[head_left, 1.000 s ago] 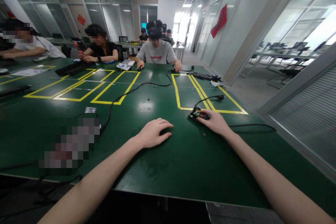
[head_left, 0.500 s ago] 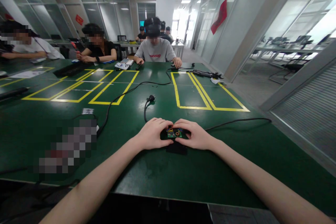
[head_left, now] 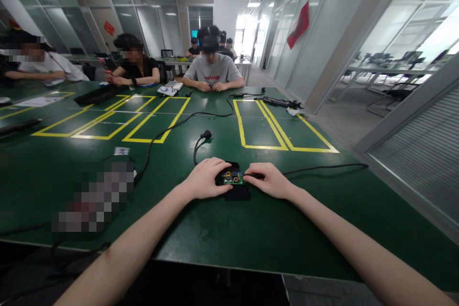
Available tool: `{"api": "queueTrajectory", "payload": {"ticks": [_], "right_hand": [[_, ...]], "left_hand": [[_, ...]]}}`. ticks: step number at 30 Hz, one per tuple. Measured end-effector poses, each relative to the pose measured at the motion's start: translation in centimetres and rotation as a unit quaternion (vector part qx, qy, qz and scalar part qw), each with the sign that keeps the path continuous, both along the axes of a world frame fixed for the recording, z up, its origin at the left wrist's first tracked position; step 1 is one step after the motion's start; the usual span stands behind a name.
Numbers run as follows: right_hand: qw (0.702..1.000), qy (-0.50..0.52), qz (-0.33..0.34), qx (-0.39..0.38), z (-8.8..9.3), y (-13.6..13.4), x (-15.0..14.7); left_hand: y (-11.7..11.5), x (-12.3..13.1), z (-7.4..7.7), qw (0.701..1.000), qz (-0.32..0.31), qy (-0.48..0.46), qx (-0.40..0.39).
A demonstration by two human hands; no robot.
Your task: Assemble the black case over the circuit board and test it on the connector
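Observation:
A small green circuit board [head_left: 232, 180] with copper-coloured coils lies in front of me. My left hand [head_left: 206, 179] grips the board's left end, thumb at the near edge and fingers at the far edge. At its right end my right hand [head_left: 270, 180] is closed in a pinch on a black cable [head_left: 322, 168], whose end meets or nearly meets the board; the exact contact is too small to tell. A flat black case piece [head_left: 237, 194] lies just on the near side of the board, and another black piece [head_left: 233, 165] shows behind it.
A black power plug [head_left: 206, 135] on a short cord lies beyond my left hand. A long black cord [head_left: 186, 115] crosses the green table [head_left: 201, 244]. Yellow tape [head_left: 265, 148] marks rectangles. A blurred-out object [head_left: 96, 196] sits at left. Across the table, a person [head_left: 213, 71] works.
My right hand has shifted from the board's edges to a pinch on the cable at its right end. The board moved slightly left. The person opposite has brought both hands together.

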State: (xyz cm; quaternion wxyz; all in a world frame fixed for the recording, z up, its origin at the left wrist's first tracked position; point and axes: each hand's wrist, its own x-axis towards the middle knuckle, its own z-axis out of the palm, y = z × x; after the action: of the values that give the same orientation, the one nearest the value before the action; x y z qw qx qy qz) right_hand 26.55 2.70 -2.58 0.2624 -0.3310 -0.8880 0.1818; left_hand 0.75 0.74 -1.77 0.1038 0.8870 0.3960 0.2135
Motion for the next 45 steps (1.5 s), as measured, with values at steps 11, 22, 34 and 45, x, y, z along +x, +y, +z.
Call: {"api": "queueTrajectory", "payload": {"ticks": [11,22,34,45], "right_hand": [[0.998,-0.025,-0.049,0.034,-0.9,0.1,-0.5],[0.996,0.009,-0.066,0.054,-1.2,-0.1,-0.9],[0.999,0.012,-0.031,0.022,-1.1,-0.3,-1.2],[0.996,0.023,-0.076,0.042,-1.2,-0.5,-1.5]], "left_hand": [[0.8,-0.9,0.1,1.000,-0.024,-0.010,-0.003],[1.1,-1.4,-0.5,0.999,-0.015,-0.031,-0.015],[1.0,-1.0,-0.2,0.991,-0.022,-0.114,-0.069],[1.7,-2.3,0.1,0.996,0.035,-0.067,-0.042]]}}
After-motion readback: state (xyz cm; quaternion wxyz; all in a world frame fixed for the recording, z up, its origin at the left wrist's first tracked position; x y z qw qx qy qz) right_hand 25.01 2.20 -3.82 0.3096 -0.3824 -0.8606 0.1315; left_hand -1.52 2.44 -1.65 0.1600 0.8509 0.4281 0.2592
